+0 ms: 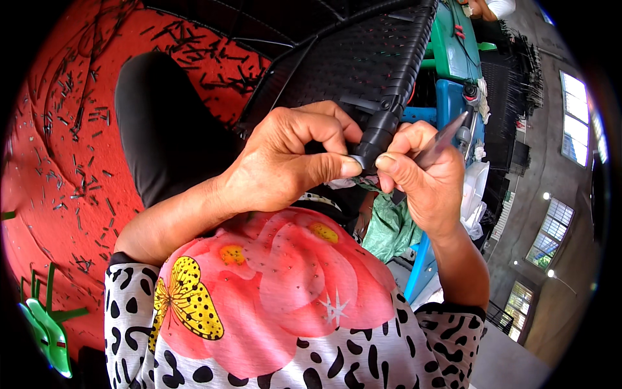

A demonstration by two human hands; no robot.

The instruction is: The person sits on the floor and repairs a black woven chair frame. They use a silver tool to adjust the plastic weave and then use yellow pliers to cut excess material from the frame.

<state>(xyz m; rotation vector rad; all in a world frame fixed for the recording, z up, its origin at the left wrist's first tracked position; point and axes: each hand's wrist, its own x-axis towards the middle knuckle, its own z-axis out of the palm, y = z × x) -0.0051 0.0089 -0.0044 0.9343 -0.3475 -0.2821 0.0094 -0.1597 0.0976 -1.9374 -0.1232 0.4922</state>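
Head view: the left hand [285, 159] pinches the end of the black woven plastic chair leg [379, 133] over the lap. The right hand [421, 168] grips a thin grey blade [447, 137] beside it. Small, slow cuts away from the fingers would be safest.

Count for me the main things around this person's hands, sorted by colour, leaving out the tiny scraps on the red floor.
Black: 1, the woven chair pinched at its leg by the left hand.
Grey: 1, the blade in the right hand.
Green: 2, the plastic piece on the floor and the bag.
Total: 4
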